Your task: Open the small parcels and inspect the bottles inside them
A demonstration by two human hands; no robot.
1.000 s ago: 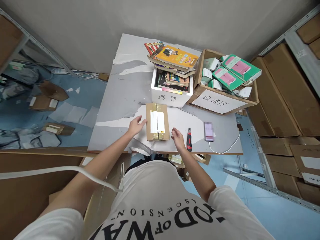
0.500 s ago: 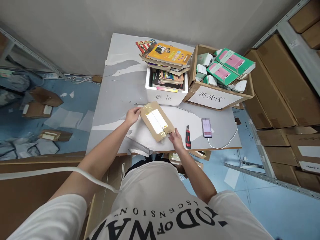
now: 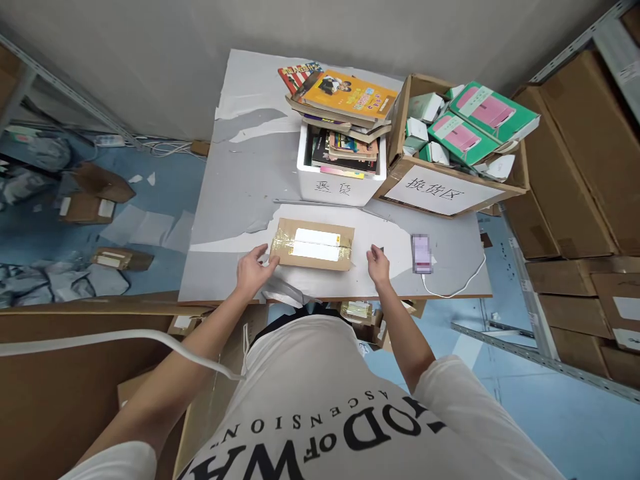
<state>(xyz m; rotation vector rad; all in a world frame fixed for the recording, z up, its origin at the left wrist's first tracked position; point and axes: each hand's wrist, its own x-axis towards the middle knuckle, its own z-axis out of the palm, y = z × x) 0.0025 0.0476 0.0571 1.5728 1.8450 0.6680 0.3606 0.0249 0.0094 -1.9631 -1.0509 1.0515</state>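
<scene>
A brown cardboard parcel (image 3: pixel 285 257) lies flat on the table, with clear yellowish tape round both ends and a white label on top. My left hand (image 3: pixel 253 272) is at its left end, fingers spread and thumb near the corner. To the right of the parcel, my right hand (image 3: pixel 379 267) is closed over the place of the utility knife. Only a small dark tip of the utility knife (image 3: pixel 383 249) shows past the fingers; its body is hidden.
Behind the parcel stand a white bin (image 3: pixel 343 190) of books and a cardboard box (image 3: pixel 450 193) of green-and-pink boxes. A phone (image 3: pixel 421 253) with a white cable lies at the right. Metal shelving with cartons (image 3: pixel 570 293) flanks the table; a large carton (image 3: pixel 75 360) is at lower left.
The parcel was held tilted between both hands; now it rests level on the table. My left hand has let go, and my right hand has moved right, over the utility knife.
</scene>
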